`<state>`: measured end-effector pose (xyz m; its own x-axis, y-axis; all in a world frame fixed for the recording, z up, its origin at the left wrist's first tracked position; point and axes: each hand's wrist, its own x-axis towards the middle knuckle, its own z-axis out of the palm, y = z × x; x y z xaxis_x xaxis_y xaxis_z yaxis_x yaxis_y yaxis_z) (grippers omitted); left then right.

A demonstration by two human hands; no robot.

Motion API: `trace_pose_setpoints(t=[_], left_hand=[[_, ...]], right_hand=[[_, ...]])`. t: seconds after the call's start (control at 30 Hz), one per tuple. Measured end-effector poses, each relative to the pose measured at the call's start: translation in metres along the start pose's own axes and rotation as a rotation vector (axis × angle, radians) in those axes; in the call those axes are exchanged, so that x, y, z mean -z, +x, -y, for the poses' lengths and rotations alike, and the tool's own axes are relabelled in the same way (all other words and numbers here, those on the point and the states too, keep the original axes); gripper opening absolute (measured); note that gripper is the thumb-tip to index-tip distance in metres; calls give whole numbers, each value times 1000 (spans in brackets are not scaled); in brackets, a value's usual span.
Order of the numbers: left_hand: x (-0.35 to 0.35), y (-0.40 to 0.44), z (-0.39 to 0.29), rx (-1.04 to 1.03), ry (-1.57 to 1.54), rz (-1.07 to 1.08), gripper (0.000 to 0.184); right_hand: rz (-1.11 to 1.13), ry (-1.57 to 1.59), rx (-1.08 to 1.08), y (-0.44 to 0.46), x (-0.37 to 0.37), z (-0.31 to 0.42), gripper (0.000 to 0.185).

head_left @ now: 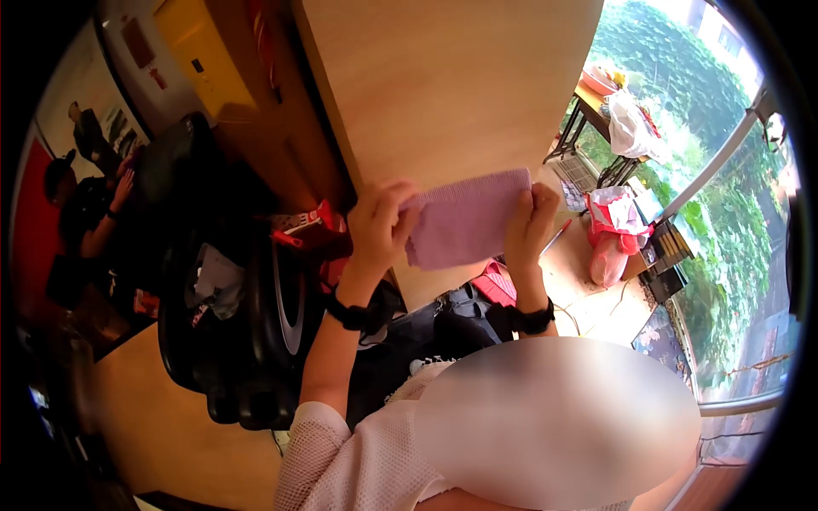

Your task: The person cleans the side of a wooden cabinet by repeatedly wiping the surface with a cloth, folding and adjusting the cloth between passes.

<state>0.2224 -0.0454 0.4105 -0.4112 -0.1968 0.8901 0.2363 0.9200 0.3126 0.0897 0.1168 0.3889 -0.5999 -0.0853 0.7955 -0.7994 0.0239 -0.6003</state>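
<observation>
A mauve cloth (473,220) with a ribbed upper edge is stretched between my two hands, in front of a pale wooden tabletop (460,85). My left hand (379,223) pinches its left side, fingers curled. At the opposite end, my right hand (532,220) grips the right edge, with the thumb and fingers closed on the fabric. Dark bands circle both wrists. Just beyond my right hand shows a thin red-tipped stick (555,237), whose kind I cannot make out.
A bulky black chair (247,375) stands at left, near a red printed bag (311,228). Farther left is another person (94,200). On the right are a red-and-white plastic bag (612,234), a small table with a white bag (632,123) and large windows (733,230).
</observation>
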Motion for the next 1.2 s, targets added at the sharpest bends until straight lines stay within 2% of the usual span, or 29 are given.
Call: trace_pose_setpoints(t=[0.1,0.2,0.23,0.33,0.43,0.53,0.7,0.73,0.87,1.0,1.13,1.2], left_hand=[[-8,-20,-7,-116,-26,31,23],[-22,-49,-7,-129,-31,36,32],[-23,-57,-9,-69,-40,63,34],[-31,-68,-13,56,-5,56,29],[-39,-75,-16,324,-35,86,25],[-44,-77,-9,344,44,161,24],[-74,-86,2,519,-46,76,20],[-79,-88,3,540,-67,54,19],[-88,-81,-9,489,-52,63,17],[-113,-85,-10,589,-82,-9,16],[-125,-81,-7,667,-93,-51,17],[-119,-59,-11,604,110,-63,17]], right_hand=[[27,251,-94,-13,21,4,21],[300,17,-195,-32,51,-5,33],[356,-9,-230,-41,57,-15,35],[410,-130,-66,-49,65,-20,27],[514,-120,-132,-48,66,-42,22],[628,-99,-183,-40,58,-52,21],[714,-69,-117,-25,44,-74,17],[737,-59,-171,-22,46,-79,16],[931,-89,-217,-10,56,-112,15],[1071,-22,-187,-10,52,-143,14],[925,-34,-23,7,27,-172,13],[844,71,96,39,11,-164,12]])
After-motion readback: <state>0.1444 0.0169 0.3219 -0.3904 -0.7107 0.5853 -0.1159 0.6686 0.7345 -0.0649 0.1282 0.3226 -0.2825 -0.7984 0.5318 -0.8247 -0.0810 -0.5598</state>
